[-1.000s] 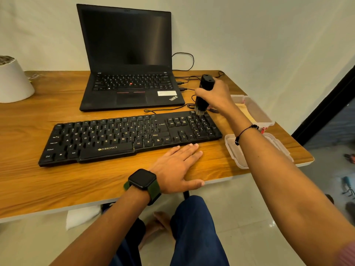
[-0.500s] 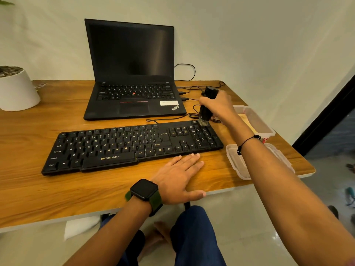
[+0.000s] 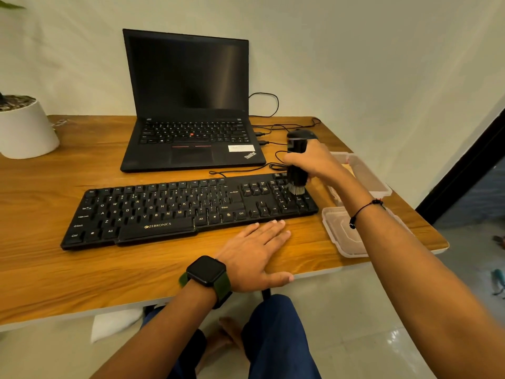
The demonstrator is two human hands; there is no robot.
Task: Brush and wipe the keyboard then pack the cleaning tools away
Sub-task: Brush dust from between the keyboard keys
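**Brush on the number pad, left palm flat on the desk**

Lower centre: left hand (image 3: 252,254) lies flat on the wooden table (image 3: 54,274), fingers straight and close together, tips just short of the keyboard's front edge. Dark smartwatch (image 3: 207,270) on that wrist.

Mid frame: black keyboard (image 3: 169,212) lies across the table. At its right end, right hand (image 3: 308,161) is wrapped tight round an upright black brush (image 3: 296,160), pale bristles down on the number-pad keys.

Right edge: clear container (image 3: 366,173) and, nearer, its lid (image 3: 347,242).

Beyond, centre: open laptop (image 3: 188,105), screen dark. Far left: white plant pot (image 3: 26,129).
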